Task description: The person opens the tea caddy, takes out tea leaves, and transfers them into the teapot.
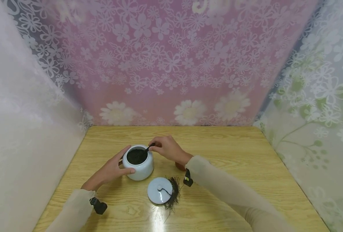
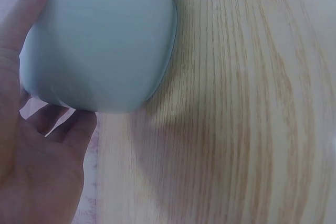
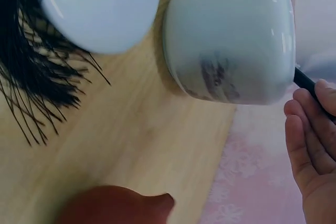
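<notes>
A white ceramic jar [image 1: 141, 170] stands upright on the wooden table, dark loose contents like tea leaves [image 1: 133, 157] showing inside its mouth. My left hand [image 1: 110, 169] grips the jar from the left, thumb along the near side and fingers around the back. Between thumb and fingers, my right hand [image 1: 168, 149] pinches the handle of a black spoon [image 1: 149, 147] at the jar's right rim. The spoon slants down into the dark contents, its far end hidden there. A faint dark motif [image 3: 215, 74] marks the jar's side in the right wrist view.
In front of the jar lies its round white lid [image 1: 157, 193], with a knob and cord. Dark bristly tassel strands [image 1: 174, 193] spread beside the lid. A reddish-brown clay pot with a short spout [image 3: 115, 205] sits under my right forearm, mostly covered in the head view.
</notes>
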Tool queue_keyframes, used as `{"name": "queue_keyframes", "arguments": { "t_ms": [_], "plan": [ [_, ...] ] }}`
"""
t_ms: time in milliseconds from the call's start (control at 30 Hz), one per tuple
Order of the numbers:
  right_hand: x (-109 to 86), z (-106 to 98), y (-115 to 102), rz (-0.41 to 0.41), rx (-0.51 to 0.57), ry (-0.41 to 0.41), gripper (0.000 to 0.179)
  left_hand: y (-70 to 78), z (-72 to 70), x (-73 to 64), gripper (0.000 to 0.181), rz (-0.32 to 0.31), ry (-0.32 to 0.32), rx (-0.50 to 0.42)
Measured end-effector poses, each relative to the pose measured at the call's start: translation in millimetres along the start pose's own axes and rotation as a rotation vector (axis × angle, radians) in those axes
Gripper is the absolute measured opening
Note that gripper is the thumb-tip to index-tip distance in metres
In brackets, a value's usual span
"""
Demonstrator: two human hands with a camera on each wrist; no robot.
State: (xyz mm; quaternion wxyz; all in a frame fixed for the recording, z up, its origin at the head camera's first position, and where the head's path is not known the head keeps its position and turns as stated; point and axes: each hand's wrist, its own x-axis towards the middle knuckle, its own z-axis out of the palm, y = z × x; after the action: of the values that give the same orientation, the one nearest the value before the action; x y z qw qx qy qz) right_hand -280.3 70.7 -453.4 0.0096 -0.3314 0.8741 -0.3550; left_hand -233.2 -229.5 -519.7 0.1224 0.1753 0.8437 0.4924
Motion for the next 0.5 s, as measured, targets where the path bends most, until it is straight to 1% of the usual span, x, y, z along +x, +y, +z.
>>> {"name": "queue_keyframes", "arguments": {
  "t_ms": [233, 400, 500],
  "plan": [
    [-7.6, 5.3, 14.5, 0.105, 0.164, 0.051, 0.021, -0.1, -0.1, 1.6, 0.114, 0.008, 0.005, -0.002],
    [-14.7, 1.4, 23.3, 0.163, 0.306, 0.076, 0.025, -1.4, 0.4, 1.4, 0.115, 0.014, 0.013, 0.009],
    [-18.3, -2.3, 27.3, 0.178, 0.349, 0.090, 0.026, -2.7, 0.5, 1.0, 0.115, 0.020, 0.020, 0.022]
  ]
}}
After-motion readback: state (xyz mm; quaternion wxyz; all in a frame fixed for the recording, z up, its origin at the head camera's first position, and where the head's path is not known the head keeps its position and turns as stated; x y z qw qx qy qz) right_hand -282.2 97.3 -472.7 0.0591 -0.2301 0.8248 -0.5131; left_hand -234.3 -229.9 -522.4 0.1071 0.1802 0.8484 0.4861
